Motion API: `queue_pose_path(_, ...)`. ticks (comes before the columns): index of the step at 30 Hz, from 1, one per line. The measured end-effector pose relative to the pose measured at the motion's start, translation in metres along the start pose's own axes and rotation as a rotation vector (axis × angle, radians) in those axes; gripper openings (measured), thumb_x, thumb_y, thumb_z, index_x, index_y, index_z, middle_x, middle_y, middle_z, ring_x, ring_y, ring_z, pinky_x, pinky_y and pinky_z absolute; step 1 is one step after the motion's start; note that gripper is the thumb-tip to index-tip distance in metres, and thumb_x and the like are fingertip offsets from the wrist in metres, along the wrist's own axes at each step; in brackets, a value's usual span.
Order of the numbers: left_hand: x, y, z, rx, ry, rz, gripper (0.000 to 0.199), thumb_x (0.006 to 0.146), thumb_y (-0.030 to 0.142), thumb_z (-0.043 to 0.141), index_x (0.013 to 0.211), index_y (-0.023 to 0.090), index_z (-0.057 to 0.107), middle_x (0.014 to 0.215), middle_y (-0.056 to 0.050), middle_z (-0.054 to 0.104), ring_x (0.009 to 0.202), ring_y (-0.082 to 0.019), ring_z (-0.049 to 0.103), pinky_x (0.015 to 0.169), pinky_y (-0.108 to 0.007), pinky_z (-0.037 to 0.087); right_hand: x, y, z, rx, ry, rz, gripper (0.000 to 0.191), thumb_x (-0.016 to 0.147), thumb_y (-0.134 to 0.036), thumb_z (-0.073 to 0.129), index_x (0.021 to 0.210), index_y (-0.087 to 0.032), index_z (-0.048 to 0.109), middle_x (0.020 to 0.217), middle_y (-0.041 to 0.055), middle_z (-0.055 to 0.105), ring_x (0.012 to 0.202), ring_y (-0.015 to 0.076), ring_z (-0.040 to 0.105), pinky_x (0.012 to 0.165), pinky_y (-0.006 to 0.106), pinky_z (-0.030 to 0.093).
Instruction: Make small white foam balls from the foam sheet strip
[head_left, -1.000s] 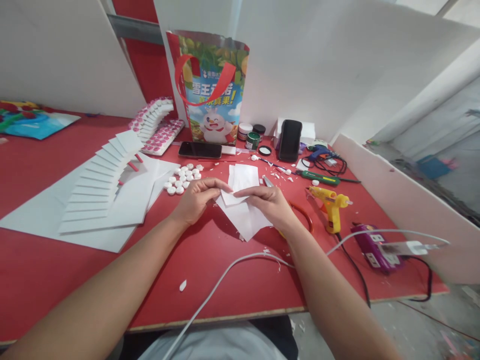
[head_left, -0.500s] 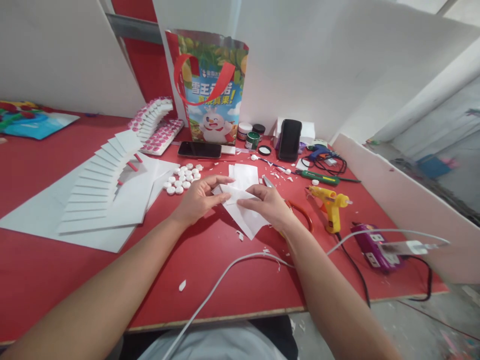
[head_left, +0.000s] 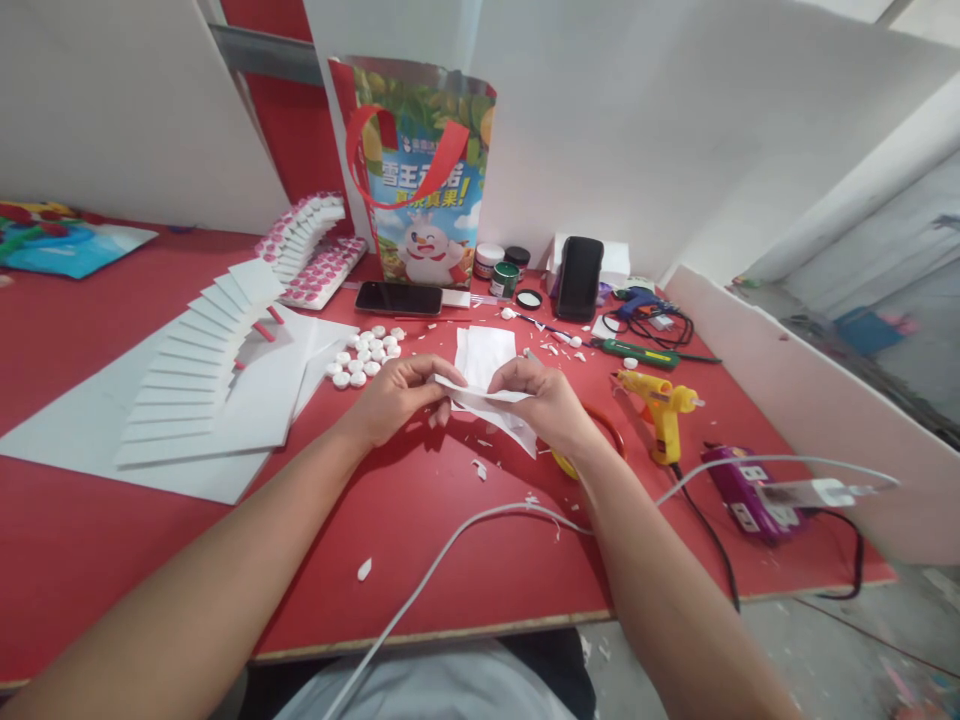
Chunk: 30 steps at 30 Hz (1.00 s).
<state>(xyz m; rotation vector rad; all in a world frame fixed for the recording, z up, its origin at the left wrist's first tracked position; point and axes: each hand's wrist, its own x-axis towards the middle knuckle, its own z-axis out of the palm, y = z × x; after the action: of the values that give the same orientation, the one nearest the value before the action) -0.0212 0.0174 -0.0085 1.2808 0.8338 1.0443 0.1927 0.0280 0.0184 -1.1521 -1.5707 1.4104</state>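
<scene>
A thin white sheet is pinched between my two hands, tilted so that its folded upper edge faces me and a corner hangs toward the right. My left hand grips its left end, fingers bent around the edge. At the right end, my right hand holds it between thumb and curled fingers. Just behind lies a stack of white paper pieces on the red table. Left of my left hand sits a cluster of small white discs. The scissors' orange and yellow handles are partly hidden by my right wrist.
A yellow glue gun, a purple box and a green tool lie to the right. Fanned white strips rest on boards at left. Behind stand a printed bag, phones and paint jars. A white cable crosses the front.
The sheet has tipped up from a flatter pose, so its edge now shows and its hanging corner has shifted right. My fingers have changed their grip on it.
</scene>
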Motion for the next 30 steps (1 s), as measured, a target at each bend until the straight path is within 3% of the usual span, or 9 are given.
queue_pose_path(4, 0.001, -0.001, 0.000, -0.109, 0.055, 0.019, 0.006, 0.079, 0.021, 0.069, 0.081, 0.016, 0.070, 0.057, 0.000, 0.065, 0.046, -0.011, 0.058, 0.047, -0.022, 0.043, -0.002, -0.003, -0.009, 0.083, -0.013, 0.082, 0.016, 0.059, -0.021, 0.072, 0.074, -0.018, 0.067, 0.068, -0.0010, 0.065, 0.057, 0.0114, 0.054, 0.054, 0.024, 0.039)
queue_pose_path(8, 0.003, 0.003, -0.002, -0.188, 0.214, 0.042, 0.001, 0.070, 0.018, 0.069, 0.070, 0.017, 0.069, 0.053, 0.002, 0.061, 0.040, -0.008, 0.049, 0.042, -0.020, 0.034, -0.002, -0.005, -0.022, 0.235, 0.111, 0.091, 0.008, 0.054, -0.016, 0.063, 0.062, -0.018, 0.062, 0.069, 0.0033, 0.070, 0.051, 0.0104, 0.051, 0.048, 0.023, 0.035)
queue_pose_path(10, 0.004, 0.005, -0.004, -0.203, 0.264, 0.053, 0.001, 0.067, 0.017, 0.068, 0.067, 0.017, 0.068, 0.051, 0.002, 0.058, 0.040, -0.007, 0.046, 0.041, -0.020, 0.032, -0.001, -0.007, -0.027, 0.327, 0.175, 0.060, 0.008, 0.057, -0.018, 0.064, 0.064, -0.018, 0.059, 0.079, 0.0075, 0.076, 0.057, 0.0134, 0.060, 0.051, 0.024, 0.043)
queue_pose_path(13, 0.002, 0.005, -0.003, -0.186, 0.202, 0.008, 0.002, 0.067, 0.018, 0.068, 0.066, 0.017, 0.068, 0.052, 0.001, 0.058, 0.041, -0.008, 0.046, 0.040, -0.020, 0.028, -0.001, -0.010, -0.025, 0.407, 0.198, 0.038, 0.018, 0.072, -0.034, 0.070, 0.076, -0.019, 0.059, 0.089, 0.0112, 0.078, 0.078, 0.0229, 0.074, 0.068, 0.032, 0.056)
queue_pose_path(17, -0.003, 0.004, 0.007, -0.125, 0.030, -0.059, 0.005, 0.072, 0.022, 0.069, 0.071, 0.017, 0.068, 0.055, 0.000, 0.061, 0.041, -0.008, 0.047, 0.040, -0.021, 0.029, -0.004, -0.010, -0.005, 0.410, -0.010, 0.176, 0.039, 0.075, -0.051, 0.077, 0.089, -0.017, 0.064, 0.089, 0.0125, 0.077, 0.082, 0.0239, 0.076, 0.072, 0.032, 0.058)
queue_pose_path(20, -0.007, 0.008, 0.015, -0.030, -0.007, -0.069, 0.005, 0.073, 0.022, 0.067, 0.073, 0.017, 0.067, 0.055, 0.001, 0.061, 0.040, -0.008, 0.047, 0.042, -0.021, 0.030, -0.008, -0.008, 0.010, 0.341, -0.244, 0.307, 0.049, 0.073, -0.051, 0.082, 0.105, -0.018, 0.065, 0.082, 0.0070, 0.075, 0.069, 0.0203, 0.071, 0.060, 0.029, 0.054)
queue_pose_path(23, -0.008, 0.011, 0.016, 0.083, 0.002, -0.068, 0.004, 0.073, 0.020, 0.064, 0.073, 0.017, 0.067, 0.050, 0.003, 0.054, 0.041, -0.008, 0.044, 0.042, -0.020, 0.029, -0.010, -0.005, 0.016, 0.283, -0.392, 0.290, 0.049, 0.073, -0.053, 0.082, 0.101, -0.017, 0.066, 0.071, 0.0000, 0.066, 0.052, 0.0108, 0.056, 0.053, 0.025, 0.045)
queue_pose_path(26, -0.007, 0.010, 0.012, 0.115, 0.012, -0.079, 0.006, 0.074, 0.021, 0.063, 0.078, 0.017, 0.067, 0.053, 0.003, 0.055, 0.040, -0.007, 0.042, 0.040, -0.020, 0.028, -0.009, -0.003, 0.013, 0.226, -0.382, 0.257, 0.045, 0.074, -0.057, 0.079, 0.081, -0.016, 0.062, 0.061, -0.0062, 0.051, 0.047, 0.0035, 0.033, 0.047, 0.022, 0.027)
queue_pose_path(30, -0.005, 0.006, 0.010, 0.021, 0.010, -0.057, 0.023, 0.082, 0.030, 0.063, 0.101, 0.018, 0.066, 0.070, 0.001, 0.064, 0.046, -0.009, 0.050, 0.042, -0.021, 0.035, -0.008, 0.000, 0.008, 0.140, -0.316, 0.217, 0.048, 0.076, -0.061, 0.074, 0.070, -0.019, 0.051, 0.055, -0.0092, 0.037, 0.049, 0.0048, 0.026, 0.049, 0.023, 0.020)
